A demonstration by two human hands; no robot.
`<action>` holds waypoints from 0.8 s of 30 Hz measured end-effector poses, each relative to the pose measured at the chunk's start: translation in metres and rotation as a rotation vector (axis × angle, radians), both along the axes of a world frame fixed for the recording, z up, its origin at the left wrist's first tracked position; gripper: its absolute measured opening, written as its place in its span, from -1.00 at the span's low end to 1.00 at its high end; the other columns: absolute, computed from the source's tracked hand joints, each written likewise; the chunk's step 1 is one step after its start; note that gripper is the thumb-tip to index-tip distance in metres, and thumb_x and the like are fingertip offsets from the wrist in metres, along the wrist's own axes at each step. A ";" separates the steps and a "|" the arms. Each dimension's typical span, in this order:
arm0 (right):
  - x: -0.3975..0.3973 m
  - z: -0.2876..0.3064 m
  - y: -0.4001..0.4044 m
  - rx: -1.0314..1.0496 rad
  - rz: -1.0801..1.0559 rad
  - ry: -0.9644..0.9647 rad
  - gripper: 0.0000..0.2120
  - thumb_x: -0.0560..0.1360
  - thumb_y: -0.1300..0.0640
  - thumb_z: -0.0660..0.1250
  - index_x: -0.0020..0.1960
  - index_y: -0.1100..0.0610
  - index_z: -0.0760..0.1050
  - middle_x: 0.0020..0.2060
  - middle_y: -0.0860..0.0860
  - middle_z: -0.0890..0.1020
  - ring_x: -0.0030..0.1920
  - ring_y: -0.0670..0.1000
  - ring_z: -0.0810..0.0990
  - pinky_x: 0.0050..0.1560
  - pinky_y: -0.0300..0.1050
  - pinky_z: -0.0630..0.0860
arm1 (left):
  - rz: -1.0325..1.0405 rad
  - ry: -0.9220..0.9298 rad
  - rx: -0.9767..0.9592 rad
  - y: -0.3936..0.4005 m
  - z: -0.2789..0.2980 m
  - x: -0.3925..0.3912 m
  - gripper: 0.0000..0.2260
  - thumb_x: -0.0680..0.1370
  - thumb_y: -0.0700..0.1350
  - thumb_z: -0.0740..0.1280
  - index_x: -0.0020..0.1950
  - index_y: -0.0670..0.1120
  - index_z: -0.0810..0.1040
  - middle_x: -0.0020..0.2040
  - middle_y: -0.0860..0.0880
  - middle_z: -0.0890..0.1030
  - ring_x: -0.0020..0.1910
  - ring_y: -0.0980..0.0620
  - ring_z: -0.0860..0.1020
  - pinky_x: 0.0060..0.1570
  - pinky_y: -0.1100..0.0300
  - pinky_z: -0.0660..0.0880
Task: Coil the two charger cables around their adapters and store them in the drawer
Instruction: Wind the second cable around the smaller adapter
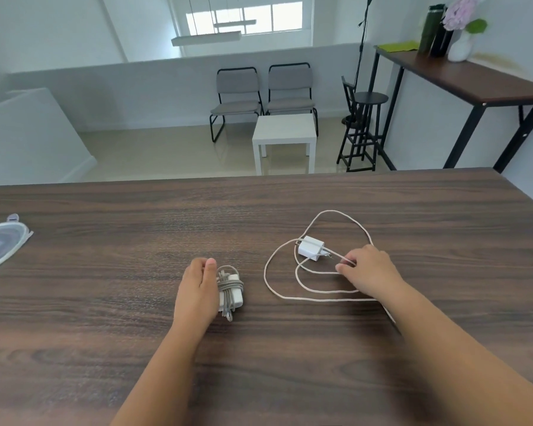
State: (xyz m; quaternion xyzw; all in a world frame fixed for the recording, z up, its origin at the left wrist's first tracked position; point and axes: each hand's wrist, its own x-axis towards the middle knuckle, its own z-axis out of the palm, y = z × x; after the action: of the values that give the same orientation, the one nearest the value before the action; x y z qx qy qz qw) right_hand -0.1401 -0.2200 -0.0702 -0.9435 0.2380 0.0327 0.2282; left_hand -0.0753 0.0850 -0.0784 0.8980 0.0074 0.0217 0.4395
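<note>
Left hand [197, 290] rests edge-down on the dark wood worktop [105, 302], fingers straight and relaxed, its palm against the wrapped adapter [232, 295], a white block already bound in grey cable, holding nothing. Over to the right, the second white adapter [310, 248] lies on the worktop with its white cable [273, 290] sprawled in loose loops around it. Right hand [368, 270] comes in just beside that adapter, fingertips [345, 265] curled and pinching a strand of the loose cable.
</note>
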 end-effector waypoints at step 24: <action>-0.042 0.063 0.002 0.417 0.008 -0.459 -0.74 0.57 -0.08 0.22 -0.11 -0.05 0.66 -0.45 -0.04 0.54 -0.45 -0.15 0.41 -0.26 -0.15 0.38 | -0.598 -0.247 0.106 -0.108 0.043 -0.012 -0.83 0.59 -0.08 0.22 0.14 0.03 0.52 0.10 0.09 0.46 -0.01 0.07 0.52 0.05 0.07 0.50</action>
State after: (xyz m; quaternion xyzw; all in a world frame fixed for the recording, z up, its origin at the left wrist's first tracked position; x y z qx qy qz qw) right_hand -0.1820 -0.2178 -0.0068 -0.8602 0.1645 -0.1320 0.4644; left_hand -0.0877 -0.0230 -0.0359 0.8725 -0.3113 0.0009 0.3767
